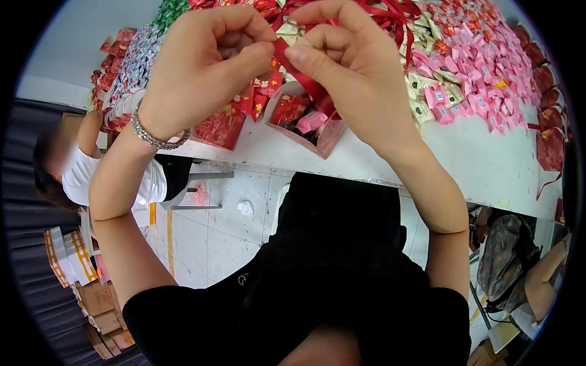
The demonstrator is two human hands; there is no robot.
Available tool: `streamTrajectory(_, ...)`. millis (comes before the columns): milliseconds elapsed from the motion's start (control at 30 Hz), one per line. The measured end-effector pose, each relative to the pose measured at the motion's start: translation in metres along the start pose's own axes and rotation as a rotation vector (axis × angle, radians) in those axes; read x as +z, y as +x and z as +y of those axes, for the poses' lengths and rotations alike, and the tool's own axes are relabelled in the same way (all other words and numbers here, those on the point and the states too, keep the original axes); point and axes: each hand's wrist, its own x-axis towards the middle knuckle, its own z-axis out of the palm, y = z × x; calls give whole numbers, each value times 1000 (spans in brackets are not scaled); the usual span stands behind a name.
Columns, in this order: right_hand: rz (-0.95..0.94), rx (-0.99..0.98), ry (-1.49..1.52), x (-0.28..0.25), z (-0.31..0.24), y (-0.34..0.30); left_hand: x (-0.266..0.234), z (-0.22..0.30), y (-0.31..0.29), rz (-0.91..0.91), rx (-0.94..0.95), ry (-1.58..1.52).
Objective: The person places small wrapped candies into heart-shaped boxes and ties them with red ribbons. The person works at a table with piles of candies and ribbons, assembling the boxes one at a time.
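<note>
A strip of red ribbon (303, 74) runs between my two hands, raised over the table's front edge. My left hand (204, 70) is closed in a pinch at the ribbon's upper end, a beaded bracelet on its wrist. With thumb and curled fingers my right hand (360, 76) grips the ribbon beside it. Below them stands an open red gift box (314, 143) with pale inner walls. Inside it lie a pink-wrapped candy (311, 121) and a red packet (289, 108). Another red box (221, 128) sits under my left wrist. My hands partly hide the ribbon.
Piles of pink-wrapped candies (482, 79), cream packets (421, 110) and blue-white candies (135, 61) cover the white table (452, 146). More red boxes (551, 149) line the right edge. A person in a white shirt (82, 177) sits at left. Cartons (101, 299) are stacked beyond.
</note>
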Motion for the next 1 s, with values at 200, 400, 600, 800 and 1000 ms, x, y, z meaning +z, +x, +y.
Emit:
streamTrajectory(200, -46, 206, -680, 8, 22, 1, 14, -49, -8, -290, -86, 150)
streamTrajectory(400, -124, 194, -882, 10, 24, 5, 16, -64, -4, -407, -447, -243)
streamTrajectory(600, -71, 270, -851, 10, 25, 5, 22, -55, -8, -390, -484, -343)
streamTrajectory(800, -137, 377, -727, 7, 21, 5, 21, -55, -10, -308, -615, -528)
streamTrajectory(1000, -162, 308, -736, 6, 23, 10, 23, -62, -7, -389, -514, -433)
